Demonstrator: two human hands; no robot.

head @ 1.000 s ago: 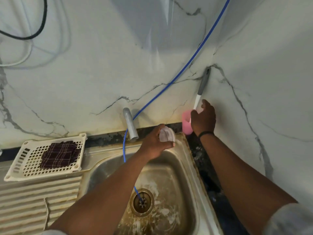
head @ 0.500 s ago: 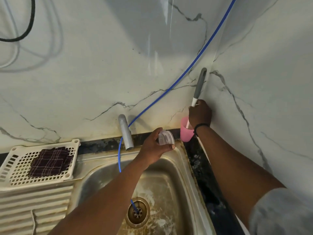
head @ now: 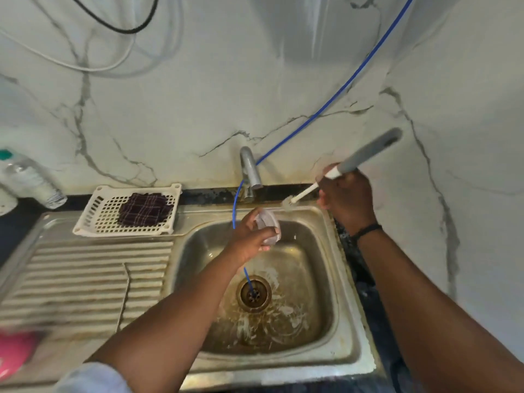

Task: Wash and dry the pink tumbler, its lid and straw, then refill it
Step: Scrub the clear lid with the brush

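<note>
Counting it up: two bare hands, left (head: 249,236) and right (head: 347,198), one clear plastic lid (head: 269,226), one grey-handled white bottle brush (head: 340,170). Also one steel sink (head: 326,279), one white plastic basket (head: 93,219) far left holding one dark checked cloth (head: 144,209), one clear plastic bottle (head: 28,180).

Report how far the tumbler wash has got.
Done: nothing shows as finished. In hand: the left hand holds the clear lid over the sink, and the right hand holds the brush; the tap shows no running water. Left: scrubbing the lid, the pink tumbler, straw (not visible), drying with the cloth, refilling.

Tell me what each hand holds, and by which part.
Left hand grips the clear lid by its rim. Right hand holds the brush by its grey handle.
</note>
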